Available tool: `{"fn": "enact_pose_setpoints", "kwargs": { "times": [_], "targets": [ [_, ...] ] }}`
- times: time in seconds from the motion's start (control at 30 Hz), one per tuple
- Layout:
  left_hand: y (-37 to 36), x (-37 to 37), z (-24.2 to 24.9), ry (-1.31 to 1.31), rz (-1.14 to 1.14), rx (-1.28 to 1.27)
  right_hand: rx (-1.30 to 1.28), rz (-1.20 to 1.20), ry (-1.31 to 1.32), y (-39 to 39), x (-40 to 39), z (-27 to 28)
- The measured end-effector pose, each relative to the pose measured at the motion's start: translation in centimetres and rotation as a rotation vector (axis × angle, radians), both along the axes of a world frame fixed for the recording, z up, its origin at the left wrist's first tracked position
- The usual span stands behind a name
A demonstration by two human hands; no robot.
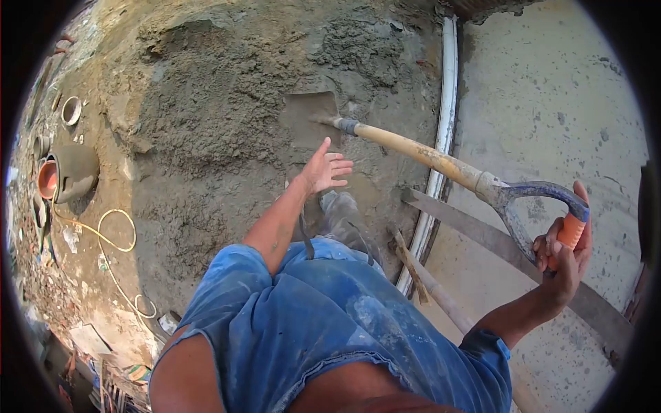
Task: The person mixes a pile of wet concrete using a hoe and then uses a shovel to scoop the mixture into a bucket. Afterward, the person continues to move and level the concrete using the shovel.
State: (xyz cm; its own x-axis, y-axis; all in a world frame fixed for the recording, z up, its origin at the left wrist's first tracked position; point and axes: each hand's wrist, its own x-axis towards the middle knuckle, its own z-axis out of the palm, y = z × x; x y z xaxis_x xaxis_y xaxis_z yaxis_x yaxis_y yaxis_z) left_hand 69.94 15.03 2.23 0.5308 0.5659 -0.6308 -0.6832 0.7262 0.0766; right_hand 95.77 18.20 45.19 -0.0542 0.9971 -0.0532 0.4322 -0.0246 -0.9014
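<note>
A shovel with a wooden shaft (413,151) crosses the view, its flat metal blade (311,113) lying on wet grey mortar (213,103). My right hand (568,241) is wrapped round the orange grip of its D-shaped handle at the right. Near the blade, just below it in view, my left hand (328,167) is held out with its fingers spread. Nothing is in that hand, and it is apart from the shaft.
A pale metal rail (447,89) runs beside the mortar, along a light wall (544,89). Wooden boards (482,237) lean near my legs. At the left are a bucket (74,172), a round container (71,111), a yellow hose (103,237) and rubble.
</note>
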Motion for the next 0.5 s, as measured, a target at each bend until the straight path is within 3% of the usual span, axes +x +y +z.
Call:
{"fn": "enact_pose_setpoints", "kwargs": {
  "times": [0.03,0.1,0.17,0.23,0.3,0.37,0.43,0.5],
  "targets": [
    [0.9,1.2,0.4,-0.005,-0.004,0.005,0.025,-0.031,0.04,-0.3,1.2,0.6],
    [2.3,2.7,0.9,-0.26,0.568,-0.191,0.002,-0.031,0.093,-0.5,4.5,0.5],
    [3.8,2.4,0.5,-0.33,0.691,-0.136,-0.087,-0.13,0.11,0.0,8.1,-1.1],
    [5.3,1.7,-2.2,-0.276,0.952,-0.296,-0.172,-0.266,0.104,1.3,12.2,-5.9],
    [5.6,1.1,-4.8,0.048,1.002,-0.357,-0.265,-0.312,-0.038,3.7,11.8,-9.8],
    [4.8,-0.6,-7.7,0.073,1.076,-0.322,-0.105,-0.28,-0.205,6.7,11.3,-15.2],
    [4.5,-2.1,-7.6,0.148,1.084,-0.291,0.025,-0.293,-0.245,9.4,12.2,-20.9],
    [4.3,-2.0,-9.7,0.262,1.118,-0.403,-0.179,-0.3,-0.146,12.5,15.2,-28.0]
  ]
}}
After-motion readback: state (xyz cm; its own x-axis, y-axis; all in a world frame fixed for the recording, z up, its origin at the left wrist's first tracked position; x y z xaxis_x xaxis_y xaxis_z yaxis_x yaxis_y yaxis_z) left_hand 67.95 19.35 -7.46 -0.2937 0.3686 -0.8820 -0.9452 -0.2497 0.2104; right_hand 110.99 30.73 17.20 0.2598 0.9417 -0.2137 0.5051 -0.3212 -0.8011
